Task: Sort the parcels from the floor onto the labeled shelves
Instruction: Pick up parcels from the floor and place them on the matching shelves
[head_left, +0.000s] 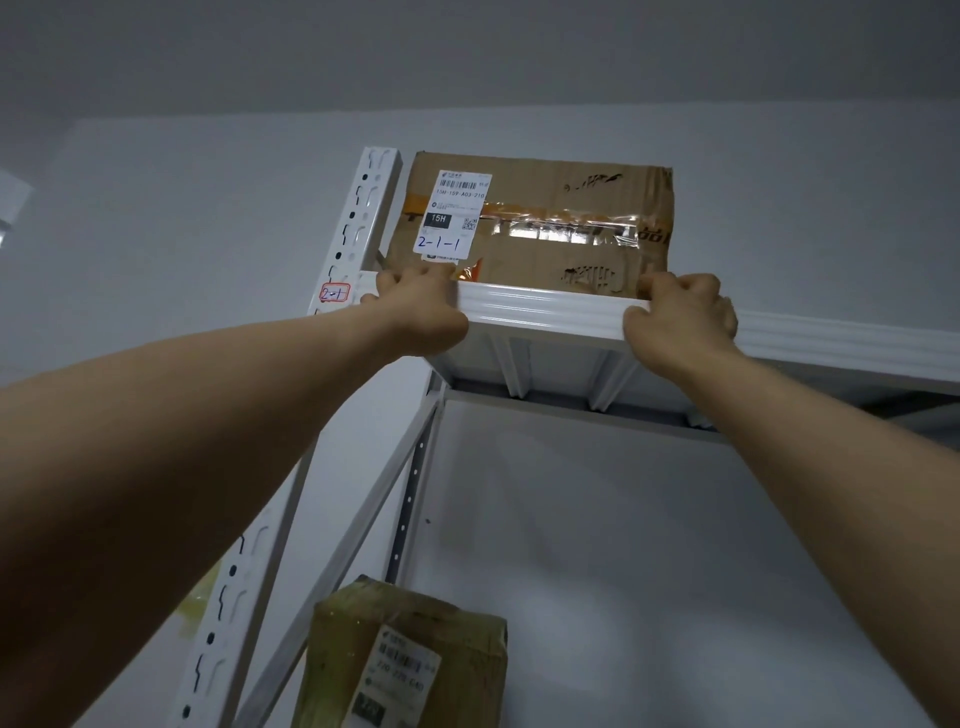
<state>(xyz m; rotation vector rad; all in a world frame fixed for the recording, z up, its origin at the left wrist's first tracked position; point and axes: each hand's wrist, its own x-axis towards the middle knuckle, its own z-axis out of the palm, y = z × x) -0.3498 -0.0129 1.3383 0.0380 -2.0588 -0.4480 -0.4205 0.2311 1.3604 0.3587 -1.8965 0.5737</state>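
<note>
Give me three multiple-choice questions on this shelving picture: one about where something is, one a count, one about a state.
1. Where is the box marked 2-1-1? A on the top shelf; B on the floor; C in mid-air.
2. How many parcels show? A one; B two; C four.
3. That box is: A taped shut; B open, flaps up; C crushed flat.

Answers:
1 A, it rests on the top shelf by the 2-1 tag.
2 B, that box plus the lower parcel.
3 A, shiny tape runs across its seam.
</note>
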